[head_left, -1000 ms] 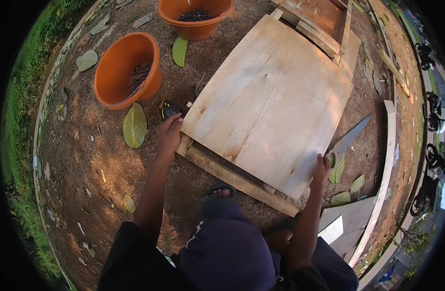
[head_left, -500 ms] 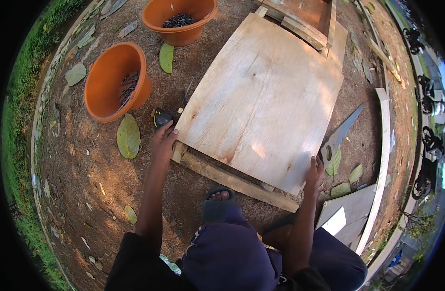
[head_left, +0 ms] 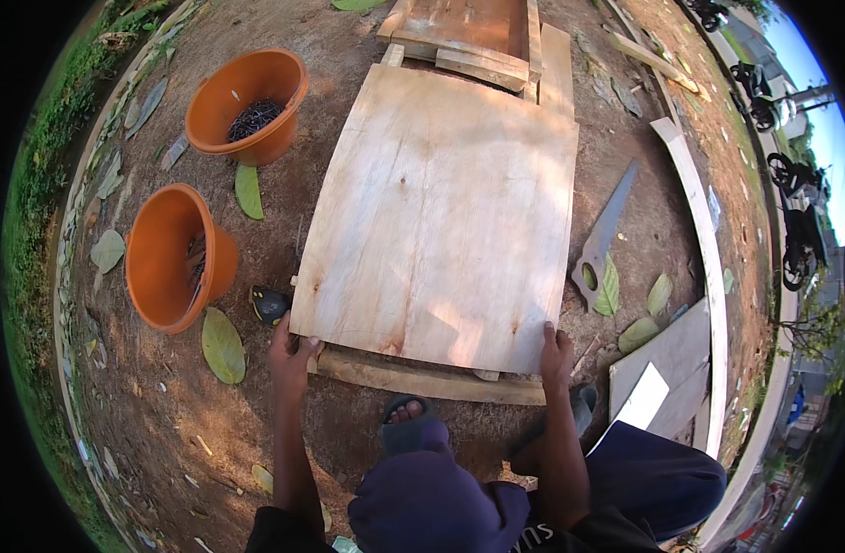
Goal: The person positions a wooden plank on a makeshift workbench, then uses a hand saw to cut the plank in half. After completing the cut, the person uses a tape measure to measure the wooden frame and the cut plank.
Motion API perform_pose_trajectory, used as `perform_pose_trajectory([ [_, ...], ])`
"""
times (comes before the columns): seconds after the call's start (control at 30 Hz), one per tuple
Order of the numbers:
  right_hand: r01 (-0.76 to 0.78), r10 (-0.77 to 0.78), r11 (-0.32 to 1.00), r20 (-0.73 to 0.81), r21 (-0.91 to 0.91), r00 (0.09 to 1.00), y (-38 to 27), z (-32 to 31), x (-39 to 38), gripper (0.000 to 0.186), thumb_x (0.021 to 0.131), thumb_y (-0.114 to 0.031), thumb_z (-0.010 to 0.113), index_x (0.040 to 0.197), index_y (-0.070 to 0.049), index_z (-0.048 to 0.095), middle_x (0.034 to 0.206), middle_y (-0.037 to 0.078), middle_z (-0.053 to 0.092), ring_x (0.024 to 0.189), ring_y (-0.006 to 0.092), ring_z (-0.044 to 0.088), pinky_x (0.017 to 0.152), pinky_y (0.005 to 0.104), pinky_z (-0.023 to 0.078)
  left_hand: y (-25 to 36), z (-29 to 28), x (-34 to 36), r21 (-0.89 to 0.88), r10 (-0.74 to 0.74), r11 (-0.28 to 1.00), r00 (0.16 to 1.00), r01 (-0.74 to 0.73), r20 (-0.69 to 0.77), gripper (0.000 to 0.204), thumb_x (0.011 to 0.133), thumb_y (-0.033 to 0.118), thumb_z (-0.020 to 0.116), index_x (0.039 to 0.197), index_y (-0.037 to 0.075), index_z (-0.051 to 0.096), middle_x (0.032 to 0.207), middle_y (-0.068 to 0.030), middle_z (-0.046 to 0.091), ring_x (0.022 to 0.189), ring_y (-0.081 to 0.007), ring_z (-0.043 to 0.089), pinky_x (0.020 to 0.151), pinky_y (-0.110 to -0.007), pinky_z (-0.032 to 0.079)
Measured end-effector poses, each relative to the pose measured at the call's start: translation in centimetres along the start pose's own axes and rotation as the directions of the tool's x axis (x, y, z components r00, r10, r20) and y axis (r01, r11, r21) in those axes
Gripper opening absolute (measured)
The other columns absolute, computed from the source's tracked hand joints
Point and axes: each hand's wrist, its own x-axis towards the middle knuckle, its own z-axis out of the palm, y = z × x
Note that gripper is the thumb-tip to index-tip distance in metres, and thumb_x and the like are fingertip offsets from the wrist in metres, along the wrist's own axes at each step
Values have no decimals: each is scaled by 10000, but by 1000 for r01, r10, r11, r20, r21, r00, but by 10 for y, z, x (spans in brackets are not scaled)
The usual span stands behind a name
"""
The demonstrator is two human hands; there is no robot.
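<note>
A pale plywood sheet lies across a timber frame, whose near beam shows below the sheet's front edge. My left hand grips the near left corner, thumb towards the edge. At the near right corner, my right hand holds the side edge, its fingers partly hidden. A black and yellow tape measure lies on the soil just beyond my left hand. To the right of the sheet rests a handsaw, its handle over a green leaf.
Two orange buckets hold nails, one upright and one tipped. Another wooden frame adjoins the sheet's far end. A long plank and a board lie at right. My sandalled foot is close to the near beam.
My view has turned, so the sheet appears straighter and further left. Both hands stay at its near corners. The dark gap between its front edge and the near beam looks narrower.
</note>
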Motion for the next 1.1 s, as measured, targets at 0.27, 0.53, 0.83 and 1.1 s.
perform_pose_trajectory([
  [0.27,116,-111,992,-81,57,990,-15,7,-2,502,1012,-362,578,768,74,534,623,162,480,624,222,444,610,441,383,-3,-5,5,152,109,982,994,-109,12,613,881,22,702,1449,-32,480,1328,-142,623,1215,-236,593,1046,-399,460],
  [0.53,110,-108,993,-67,34,992,-14,7,4,493,1011,-371,580,824,85,566,667,192,536,645,252,489,636,454,405,8,-5,1,221,104,968,992,-116,66,625,894,77,719,1463,-15,476,1351,-144,607,1253,-247,565,1076,-414,429],
  [0.83,133,-123,983,-82,125,989,-26,5,13,473,1007,-344,612,1279,42,583,982,228,690,863,298,659,805,416,510,-14,-18,12,-100,-35,995,997,28,-73,592,978,76,641,1500,-61,399,1387,-173,575,1229,-214,568,1045,-352,448],
  [1.1,74,-66,994,-92,82,994,-25,2,6,523,1016,-376,584,1304,59,549,1029,265,686,943,363,671,860,437,505,-11,-13,3,70,26,997,995,-20,-93,507,1001,73,608,1459,-78,449,1331,-152,617,1167,-194,592,1029,-340,448],
])
